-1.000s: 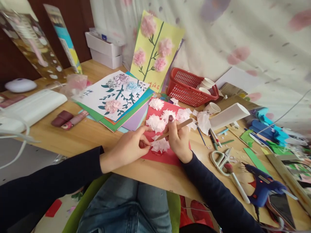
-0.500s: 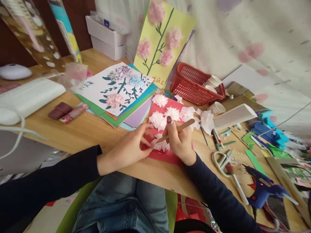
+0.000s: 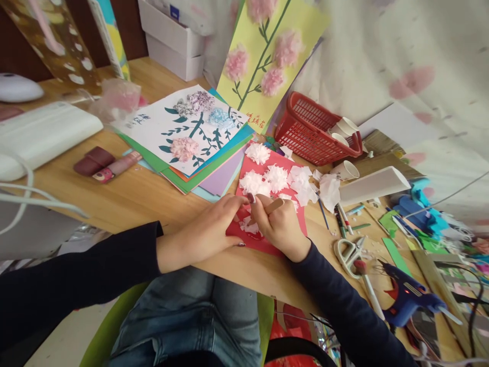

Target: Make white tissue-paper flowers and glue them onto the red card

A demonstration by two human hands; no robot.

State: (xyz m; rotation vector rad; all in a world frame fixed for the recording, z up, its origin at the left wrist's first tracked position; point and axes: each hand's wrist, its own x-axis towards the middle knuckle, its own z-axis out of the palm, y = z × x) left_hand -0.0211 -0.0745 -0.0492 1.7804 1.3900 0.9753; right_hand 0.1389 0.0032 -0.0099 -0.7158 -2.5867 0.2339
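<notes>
A red card (image 3: 275, 246) lies near the table's front edge, bearing several white crinkled paper flowers such as one at its upper left (image 3: 257, 153). My right hand (image 3: 280, 224) is closed round a flat wooden stick (image 3: 274, 206), which points down at the white paper piece (image 3: 249, 225) low on the card. Part of that piece and the stick's tip are hidden by my fingers. My left hand (image 3: 208, 232) rests at the card's left edge, thumb and fingers apart around the same piece, its fingertips close to my right hand.
Left of the card, a white flower picture (image 3: 148, 137) tops a stack of coloured papers. Behind stand a yellow flower picture (image 3: 248, 56) and a red basket (image 3: 305, 127). Scissors (image 3: 348, 255), a brush and a blue glue gun (image 3: 408, 295) lie at right.
My right hand has tilted the wooden stick more upright and moved slightly left, nearer my left hand. The camera view has shifted a little.
</notes>
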